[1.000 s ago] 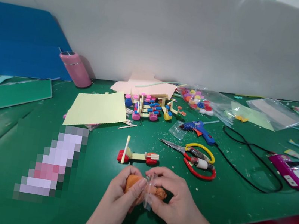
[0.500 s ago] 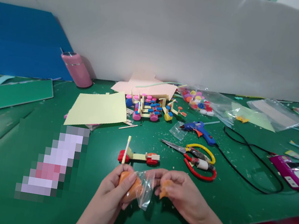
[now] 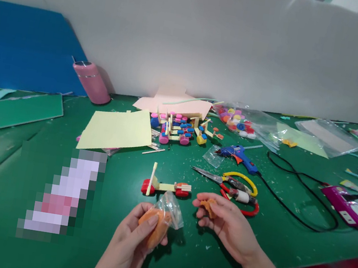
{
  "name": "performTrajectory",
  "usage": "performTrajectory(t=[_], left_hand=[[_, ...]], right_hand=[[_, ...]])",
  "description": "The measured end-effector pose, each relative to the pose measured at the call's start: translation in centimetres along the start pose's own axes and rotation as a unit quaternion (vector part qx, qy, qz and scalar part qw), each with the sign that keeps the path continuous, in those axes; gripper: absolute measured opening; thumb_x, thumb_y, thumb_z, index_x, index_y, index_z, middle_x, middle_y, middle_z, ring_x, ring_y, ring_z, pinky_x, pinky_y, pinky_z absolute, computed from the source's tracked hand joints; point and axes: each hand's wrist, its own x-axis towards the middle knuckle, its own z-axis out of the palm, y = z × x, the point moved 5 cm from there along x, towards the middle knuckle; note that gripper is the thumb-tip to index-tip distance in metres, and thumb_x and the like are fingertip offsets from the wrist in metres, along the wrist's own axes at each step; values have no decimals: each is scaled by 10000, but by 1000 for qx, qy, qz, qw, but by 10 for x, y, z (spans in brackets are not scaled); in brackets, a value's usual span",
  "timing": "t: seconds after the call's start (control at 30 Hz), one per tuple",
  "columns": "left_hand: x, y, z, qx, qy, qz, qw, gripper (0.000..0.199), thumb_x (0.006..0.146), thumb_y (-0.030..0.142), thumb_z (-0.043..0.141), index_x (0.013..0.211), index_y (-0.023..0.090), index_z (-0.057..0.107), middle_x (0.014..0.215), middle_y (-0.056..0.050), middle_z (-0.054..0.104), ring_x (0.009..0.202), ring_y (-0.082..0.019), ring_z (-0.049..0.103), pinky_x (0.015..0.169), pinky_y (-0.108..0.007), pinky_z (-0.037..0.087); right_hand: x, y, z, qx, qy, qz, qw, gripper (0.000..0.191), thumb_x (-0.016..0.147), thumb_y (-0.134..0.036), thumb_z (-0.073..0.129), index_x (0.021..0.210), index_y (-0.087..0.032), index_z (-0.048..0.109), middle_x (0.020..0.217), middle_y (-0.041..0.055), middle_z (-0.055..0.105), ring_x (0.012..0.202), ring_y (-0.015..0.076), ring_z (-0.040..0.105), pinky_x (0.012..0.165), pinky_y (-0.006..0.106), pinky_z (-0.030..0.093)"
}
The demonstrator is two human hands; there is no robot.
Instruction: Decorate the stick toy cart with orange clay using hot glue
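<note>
My left hand [image 3: 136, 231] is closed round a clear plastic bag of orange modelling clay [image 3: 160, 228], its loose mouth tipped up and to the right. Between the thumb and fingers of my right hand [image 3: 228, 225] is a small torn piece of orange clay [image 3: 208, 207]. The two hands are apart, above the near part of the green table [image 3: 117, 178]. Just beyond them stands a small model car [image 3: 165, 187] with red wheels and a pale stick body, one stick upright at its left end.
Scissors [image 3: 238, 186] with yellow and red handles lie right of the car. A blue glue gun [image 3: 238, 156] is corded toward a purple power strip [image 3: 349, 206]. Several finished models [image 3: 179, 129] stand behind, near a yellow sheet [image 3: 118, 130] and a pink tumbler [image 3: 92, 83].
My right hand has moved up and to the right, away from the bag, with the clay piece. The bag has tilted, its mouth now pointing higher.
</note>
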Motion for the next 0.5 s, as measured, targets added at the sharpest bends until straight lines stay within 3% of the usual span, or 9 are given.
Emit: performTrajectory(t=[0.13, 0.23, 0.37, 0.43, 0.5], left_hand=[[-3, 0, 2, -24, 25, -2, 999, 231, 635, 231, 697, 785, 172, 531, 728, -4, 617, 593, -130, 581, 606, -270, 493], [-3, -2, 7, -26, 31, 8, 999, 254, 612, 222, 719, 777, 171, 533, 736, 0, 618, 617, -133, 590, 651, -297, 511], [-2, -5, 12, -21, 20, 14, 999, 261, 612, 236, 726, 763, 170, 524, 726, 9, 614, 642, -135, 601, 685, -302, 512], [-2, -6, 14, -16, 12, 11, 1000, 267, 616, 243, 724, 766, 171, 516, 727, 7, 622, 654, -148, 621, 664, -277, 505], [-2, -7, 16, -13, 5, 8, 1000, 265, 623, 242, 720, 759, 176, 502, 732, 6, 630, 676, -163, 639, 649, -259, 495]], right_hand=[[-1, 5, -1, 4, -6, 31, 1000, 296, 740, -154, 549, 1028, -183, 611, 952, 62, 620, 757, 139, 574, 662, 277, 459], [-1, 8, 0, 50, -19, 41, 998, 268, 693, -136, 504, 924, -169, 637, 881, 47, 593, 695, 125, 538, 612, 263, 432], [-4, 2, 8, 63, -63, -14, 996, 112, 656, -163, 503, 684, -127, 606, 752, 18, 510, 579, 79, 429, 553, 223, 350], [-6, -1, 13, 26, -77, -43, 996, 126, 691, -239, 534, 699, -126, 589, 752, 15, 484, 591, 83, 410, 560, 225, 337], [-7, -4, 16, -45, -47, -78, 995, 175, 733, -306, 576, 801, -145, 579, 738, -3, 465, 597, 79, 395, 555, 209, 326]])
